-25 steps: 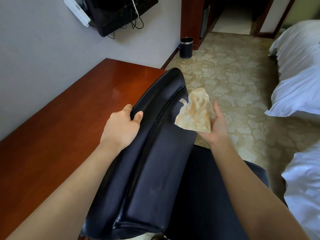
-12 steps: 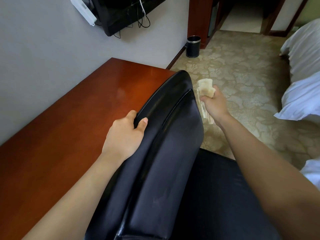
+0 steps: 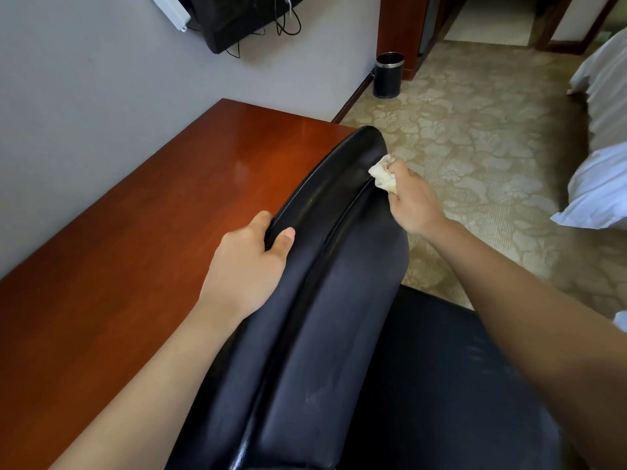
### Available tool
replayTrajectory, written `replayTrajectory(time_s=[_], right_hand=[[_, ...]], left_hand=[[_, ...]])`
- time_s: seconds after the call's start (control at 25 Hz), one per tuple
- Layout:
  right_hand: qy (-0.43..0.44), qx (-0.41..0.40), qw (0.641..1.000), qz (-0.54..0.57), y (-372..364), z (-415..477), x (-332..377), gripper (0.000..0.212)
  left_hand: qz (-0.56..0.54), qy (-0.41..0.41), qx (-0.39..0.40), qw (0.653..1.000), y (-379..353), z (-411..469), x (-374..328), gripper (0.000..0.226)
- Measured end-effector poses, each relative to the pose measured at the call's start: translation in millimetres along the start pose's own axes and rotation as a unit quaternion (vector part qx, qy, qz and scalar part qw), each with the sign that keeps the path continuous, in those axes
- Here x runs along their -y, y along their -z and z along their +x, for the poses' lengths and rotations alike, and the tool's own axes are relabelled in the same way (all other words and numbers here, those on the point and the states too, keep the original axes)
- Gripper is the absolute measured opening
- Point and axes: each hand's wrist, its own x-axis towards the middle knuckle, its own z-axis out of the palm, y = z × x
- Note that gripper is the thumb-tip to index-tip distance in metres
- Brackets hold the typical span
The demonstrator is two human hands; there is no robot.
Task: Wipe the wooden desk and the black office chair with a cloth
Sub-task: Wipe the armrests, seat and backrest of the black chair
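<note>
The black office chair stands against the wooden desk, its padded backrest top running up the middle of the view. My left hand grips the backrest's left edge, thumb on the front face. My right hand holds a bunched cream cloth and presses it against the backrest's right edge, close to the far end. The chair's dark seat lies under my right forearm.
A grey wall borders the desk on the left, with a black wall-mounted TV and dangling cables above. A black waste bin stands on the patterned carpet. White bedding lies at the right.
My right hand closed round the cloth, which was spread loose a second ago, and brought it onto the backrest's right edge near the far end. My left hand kept its grip.
</note>
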Motion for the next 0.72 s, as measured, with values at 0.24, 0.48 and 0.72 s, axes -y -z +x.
replayTrajectory(time_s=[0.24, 0.48, 0.72], right_hand=[[0.067, 0.021, 0.994, -0.078, 13, -3, 2, 0.035], [0.080, 0.018, 0.992, -0.099, 9, -21, 18, 0.034], [0.110, 0.017, 0.990, -0.083, 6, -41, 31, 0.031]], left_hand=[[-0.031, -0.003, 0.011, 0.999, 3, 1, 1, 0.016], [-0.028, -0.004, 0.012, 1.000, 2, 1, 0, 0.017], [-0.017, -0.005, 0.012, 1.000, 3, 1, -3, 0.016]])
